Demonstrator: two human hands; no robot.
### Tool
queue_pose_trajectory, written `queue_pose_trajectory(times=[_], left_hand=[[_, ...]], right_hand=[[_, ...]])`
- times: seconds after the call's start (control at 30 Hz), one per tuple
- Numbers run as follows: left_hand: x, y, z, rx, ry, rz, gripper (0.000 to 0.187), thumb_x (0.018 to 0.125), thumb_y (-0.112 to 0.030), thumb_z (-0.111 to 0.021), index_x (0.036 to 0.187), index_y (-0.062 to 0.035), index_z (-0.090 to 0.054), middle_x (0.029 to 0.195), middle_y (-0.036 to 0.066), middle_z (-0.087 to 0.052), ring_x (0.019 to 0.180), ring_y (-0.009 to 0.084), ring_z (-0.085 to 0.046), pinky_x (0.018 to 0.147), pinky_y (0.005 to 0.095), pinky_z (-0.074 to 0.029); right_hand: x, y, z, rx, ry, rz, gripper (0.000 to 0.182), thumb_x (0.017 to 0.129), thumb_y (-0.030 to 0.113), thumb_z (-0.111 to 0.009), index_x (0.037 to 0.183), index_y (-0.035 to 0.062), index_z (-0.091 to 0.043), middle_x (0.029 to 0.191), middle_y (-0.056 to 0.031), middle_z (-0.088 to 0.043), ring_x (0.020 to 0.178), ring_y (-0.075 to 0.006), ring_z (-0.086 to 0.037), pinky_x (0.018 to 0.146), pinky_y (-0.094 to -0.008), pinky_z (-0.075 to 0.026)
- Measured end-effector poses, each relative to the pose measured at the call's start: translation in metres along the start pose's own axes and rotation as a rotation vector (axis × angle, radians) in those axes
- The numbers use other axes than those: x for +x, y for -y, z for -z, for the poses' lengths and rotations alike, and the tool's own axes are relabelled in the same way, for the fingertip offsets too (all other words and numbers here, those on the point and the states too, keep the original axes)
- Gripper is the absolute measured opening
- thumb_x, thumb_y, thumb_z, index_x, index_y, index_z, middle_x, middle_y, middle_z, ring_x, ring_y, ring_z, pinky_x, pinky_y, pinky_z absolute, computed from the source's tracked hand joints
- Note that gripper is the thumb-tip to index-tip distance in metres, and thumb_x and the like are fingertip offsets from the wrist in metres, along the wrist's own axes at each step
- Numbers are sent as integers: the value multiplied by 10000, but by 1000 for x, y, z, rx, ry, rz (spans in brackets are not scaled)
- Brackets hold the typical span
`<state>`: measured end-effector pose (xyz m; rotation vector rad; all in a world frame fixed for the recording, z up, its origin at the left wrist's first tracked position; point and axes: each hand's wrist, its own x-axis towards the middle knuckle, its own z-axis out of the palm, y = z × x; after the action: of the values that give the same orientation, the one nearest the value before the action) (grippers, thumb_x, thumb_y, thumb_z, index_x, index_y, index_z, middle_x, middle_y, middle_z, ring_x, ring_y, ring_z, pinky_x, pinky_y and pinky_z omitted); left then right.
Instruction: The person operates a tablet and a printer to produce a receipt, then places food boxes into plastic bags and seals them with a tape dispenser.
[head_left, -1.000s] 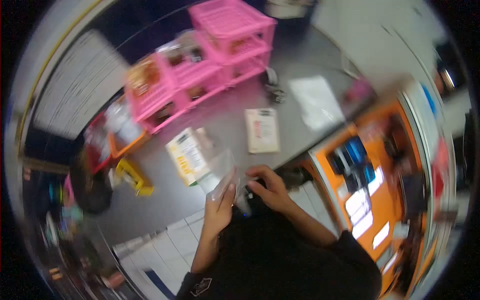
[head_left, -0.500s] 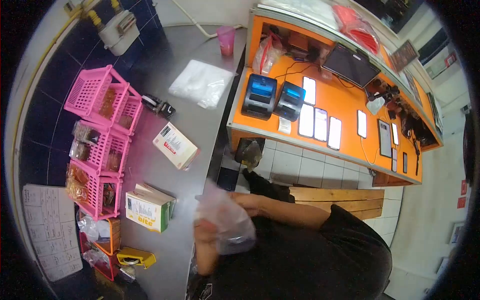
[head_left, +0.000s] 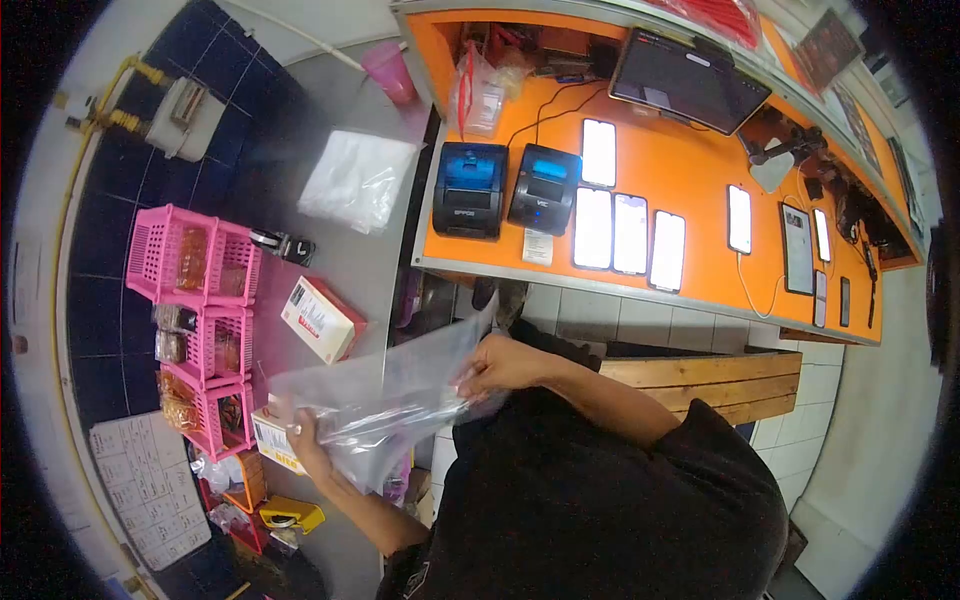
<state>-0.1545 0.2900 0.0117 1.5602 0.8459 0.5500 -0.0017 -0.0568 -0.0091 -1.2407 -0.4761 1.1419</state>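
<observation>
A clear plastic bag [head_left: 385, 395] is stretched between my two hands, flattened and wrinkled. My left hand [head_left: 308, 445] grips its left edge, over the white and yellow box [head_left: 272, 440] on the metal counter. At the bag's other end, my right hand [head_left: 495, 366] pinches the plastic near the counter's edge. A white and red box [head_left: 322, 320] lies just beyond the bag. Farther up the counter is a stack of clear plastic bags [head_left: 358, 180].
Pink baskets [head_left: 225, 345] with packets line the left wall, with a yellow tape dispenser [head_left: 292, 515] below. A pink cup [head_left: 388, 75] stands at the back. The orange desk [head_left: 700, 180] holds two printers [head_left: 468, 190], several phones and a monitor [head_left: 685, 85]. A wooden bench [head_left: 700, 385] is right.
My hands have moved apart, and the bunched, blurred bag is now spread wide between them. My left hand has shifted left over the box. The camera view has shifted.
</observation>
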Motion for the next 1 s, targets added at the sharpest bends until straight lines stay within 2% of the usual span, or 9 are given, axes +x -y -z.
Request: queue_pose_trajectory(times=[0.17,0.27,0.37,0.4,0.53,0.6,0.7,0.83,1.0], left_hand=[[-10,-17,-13,64,-8,-50,373,919,-277,-653,1198,-36,-593,888,-14,-566,783,103,-523,685,271,-450],[-14,-19,-14,91,-27,-89,406,912,-287,-663,1220,-33,-588,890,-13,-565,781,105,-525,681,276,-452],[-6,23,-1,976,-209,-6,555,927,-248,-634,1401,-14,-463,971,68,-623,878,155,-576,763,318,-475],[-27,17,-27,1222,-414,-483,462,945,-290,-618,1254,49,-560,907,105,-631,862,185,-593,764,312,-483],[-85,-22,-101,542,-153,-277,415,950,-342,-614,1028,66,-625,779,94,-619,725,167,-600,676,288,-493],[-102,-46,-128,445,114,155,408,968,-353,-587,847,35,-621,662,58,-581,581,113,-537,565,258,-453],[-89,-39,-134,465,-16,-37,423,981,-370,-563,798,7,-622,586,23,-533,501,69,-465,485,231,-383],[-95,-55,-141,353,-59,36,441,982,-392,-559,791,2,-614,590,19,-526,512,70,-466,484,230,-363],[-104,-45,-157,367,193,166,489,980,-438,-544,815,15,-624,628,31,-552,521,80,-480,496,230,-386]], right_hand=[[7,-5,22,-93,-99,-130,267,939,236,-652,910,-28,-667,718,-50,-645,694,-127,-638,639,-285,-526],[14,-9,26,239,96,158,266,923,225,-671,990,-31,-648,817,-74,-664,739,-134,-645,659,-293,-546],[20,-1,30,329,182,79,165,941,112,-635,1042,-14,-601,871,-41,-646,789,-99,-625,748,-274,-530],[24,-6,29,285,179,49,159,942,108,-632,1042,-12,-603,872,-39,-644,789,-96,-617,763,-277,-531],[43,-14,21,32,104,-39,131,955,103,-605,1029,-5,-600,904,-39,-634,794,-91,-586,793,-281,-530],[52,-30,14,187,136,6,129,961,106,-597,1026,-5,-592,916,-35,-627,795,-89,-580,791,-279,-531],[46,-28,11,384,138,12,123,970,108,-583,1027,-1,-573,955,-26,-609,804,-87,-578,792,-282,-536],[39,-25,12,631,91,-97,210,944,107,-623,1113,1,-556,944,-39,-613,822,-107,-593,756,-266,-523],[48,-34,20,541,120,-143,306,921,100,-650,1183,-9,-537,1001,-80,-619,914,-166,-638,820,-312,-564]])
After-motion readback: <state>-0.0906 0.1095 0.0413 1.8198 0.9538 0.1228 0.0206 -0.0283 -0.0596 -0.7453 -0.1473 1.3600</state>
